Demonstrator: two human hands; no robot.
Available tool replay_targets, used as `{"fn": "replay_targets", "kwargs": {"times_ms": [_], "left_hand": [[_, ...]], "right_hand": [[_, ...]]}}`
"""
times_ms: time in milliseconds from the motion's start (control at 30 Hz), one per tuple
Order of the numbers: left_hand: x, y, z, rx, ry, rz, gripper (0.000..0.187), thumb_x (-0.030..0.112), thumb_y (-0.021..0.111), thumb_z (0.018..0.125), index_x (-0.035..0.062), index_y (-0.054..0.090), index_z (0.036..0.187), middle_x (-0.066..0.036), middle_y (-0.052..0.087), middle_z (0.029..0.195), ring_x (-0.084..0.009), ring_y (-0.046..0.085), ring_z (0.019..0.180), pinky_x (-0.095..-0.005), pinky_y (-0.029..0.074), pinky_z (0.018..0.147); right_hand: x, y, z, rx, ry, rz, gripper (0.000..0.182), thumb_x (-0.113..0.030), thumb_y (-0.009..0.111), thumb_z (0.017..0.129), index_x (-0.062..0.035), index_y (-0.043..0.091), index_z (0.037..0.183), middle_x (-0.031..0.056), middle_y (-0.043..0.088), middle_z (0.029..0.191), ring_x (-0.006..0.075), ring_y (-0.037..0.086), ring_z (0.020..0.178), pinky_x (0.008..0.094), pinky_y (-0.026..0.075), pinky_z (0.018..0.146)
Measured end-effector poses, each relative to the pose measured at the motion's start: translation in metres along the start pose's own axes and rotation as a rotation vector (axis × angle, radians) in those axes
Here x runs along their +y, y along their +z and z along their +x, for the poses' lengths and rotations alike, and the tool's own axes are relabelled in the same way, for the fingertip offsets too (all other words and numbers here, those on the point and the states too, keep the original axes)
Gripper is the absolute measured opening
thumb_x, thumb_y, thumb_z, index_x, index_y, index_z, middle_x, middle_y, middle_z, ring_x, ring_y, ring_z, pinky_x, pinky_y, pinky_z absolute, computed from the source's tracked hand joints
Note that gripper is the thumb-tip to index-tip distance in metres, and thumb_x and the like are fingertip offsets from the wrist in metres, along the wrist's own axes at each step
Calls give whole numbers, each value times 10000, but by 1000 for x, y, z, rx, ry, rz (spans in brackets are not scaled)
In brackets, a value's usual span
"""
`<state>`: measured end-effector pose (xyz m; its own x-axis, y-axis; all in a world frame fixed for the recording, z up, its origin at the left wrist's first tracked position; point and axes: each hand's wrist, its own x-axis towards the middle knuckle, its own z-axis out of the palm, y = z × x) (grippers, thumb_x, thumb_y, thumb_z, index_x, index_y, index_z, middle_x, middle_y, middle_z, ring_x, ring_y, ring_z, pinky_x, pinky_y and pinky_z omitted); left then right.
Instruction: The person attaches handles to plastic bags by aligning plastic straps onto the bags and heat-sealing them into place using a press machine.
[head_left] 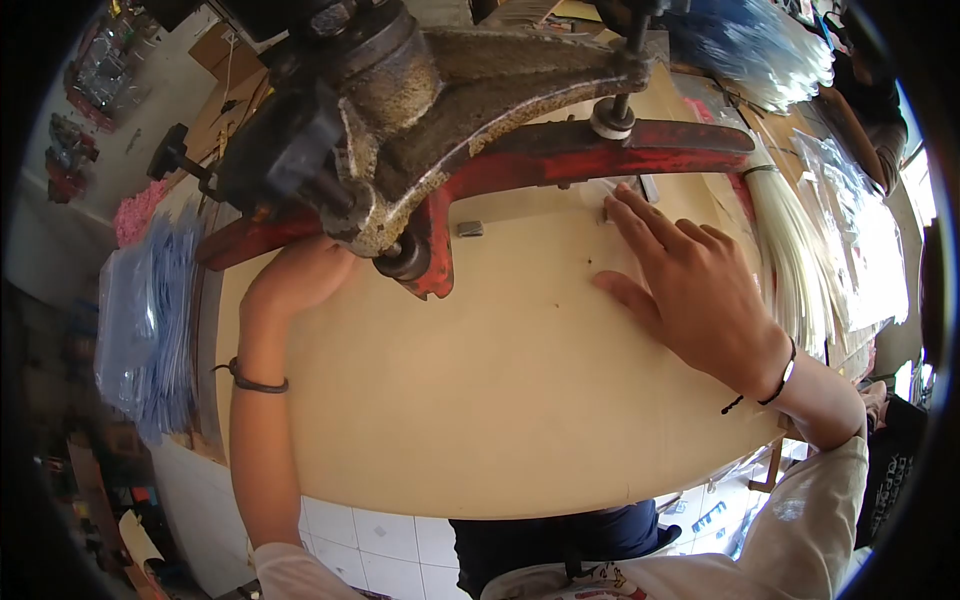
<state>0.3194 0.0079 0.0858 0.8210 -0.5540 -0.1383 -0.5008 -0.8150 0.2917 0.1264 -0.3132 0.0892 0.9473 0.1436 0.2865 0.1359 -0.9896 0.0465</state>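
My right hand (695, 285) lies on the tan work surface (480, 400), palm down, fingers stretched forward and thumb apart. Its fingertips rest beside what looks like a bit of clear film, near the red metal arm (590, 155) of a press-like machine (400, 130). On the left, my left hand (312, 272) reaches in under the machine. The metal casting and red arm hide its fingers, so whatever it touches is out of sight. A small grey metal block (469, 229) sits on the surface between both hands.
Stacked clear plastic bags (150, 320) stand at the left edge. On the right lie a bundle of pale strips (800, 260) and shiny clear plastic packets (855, 220). Bluish plastic (745, 45) is piled at the back right, near another person's arm (850, 125). The heavy machine overhangs the surface.
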Motion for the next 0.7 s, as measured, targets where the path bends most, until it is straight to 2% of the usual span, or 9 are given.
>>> {"fn": "replay_targets", "kwargs": {"times_ms": [67, 167, 300, 400, 533, 633, 700], "left_hand": [[-27, 5, 9, -54, -49, -28, 465, 304, 313, 1063, -15, 592, 1255, -266, 614, 1280, -461, 564, 1201, -470, 443, 1042], [-40, -3, 14, -172, -21, 110, 500, 335, 274, 1082, 14, 517, 1379, -238, 563, 1390, -426, 526, 1285, -435, 405, 1104], [-26, -11, 7, -201, 69, 158, 533, 379, 243, 1100, 42, 456, 1453, -208, 510, 1475, -386, 484, 1355, -407, 374, 1147], [-15, -11, 3, -193, 50, 81, 536, 412, 248, 1105, 80, 456, 1470, -184, 521, 1478, -369, 489, 1355, -402, 374, 1148], [9, -21, -3, -194, -34, 56, 431, 275, 330, 1075, 24, 545, 1352, -261, 593, 1347, -406, 567, 1255, -445, 426, 1083], [11, -16, -7, -65, 29, 36, 439, 291, 327, 1076, 8, 563, 1315, -260, 615, 1309, -399, 597, 1213, -458, 446, 1057], [8, -18, -5, -54, 113, 86, 451, 297, 320, 1077, 5, 568, 1316, -260, 612, 1314, -399, 599, 1210, -458, 448, 1053]], "right_hand": [[1, 1, 0, -9, 10, 16, 572, -428, 579, 1003, 15, 549, 1364, 179, 593, 1411, 321, 719, 919, 396, 552, 845], [0, -1, 0, -35, 22, 33, 576, -422, 586, 1000, 19, 534, 1366, 187, 586, 1417, 329, 729, 919, 406, 559, 839], [0, 0, 1, -55, 29, 63, 566, -375, 628, 977, 21, 521, 1367, 185, 559, 1445, 342, 726, 941, 418, 569, 830], [-7, -6, 3, -86, 51, 73, 575, -315, 670, 947, 19, 506, 1386, 163, 540, 1470, 357, 718, 926, 424, 580, 813], [-5, -3, 3, -118, 55, 93, 587, -221, 635, 956, 19, 451, 1459, 170, 499, 1512, 412, 700, 891, 461, 564, 816], [-8, -6, 5, -161, 93, 101, 587, -239, 617, 969, 21, 443, 1465, 178, 495, 1514, 428, 698, 887, 472, 562, 819], [-8, -4, 5, -153, 90, 98, 582, -244, 607, 975, 23, 443, 1465, 183, 492, 1514, 430, 697, 881, 477, 561, 820]]}}
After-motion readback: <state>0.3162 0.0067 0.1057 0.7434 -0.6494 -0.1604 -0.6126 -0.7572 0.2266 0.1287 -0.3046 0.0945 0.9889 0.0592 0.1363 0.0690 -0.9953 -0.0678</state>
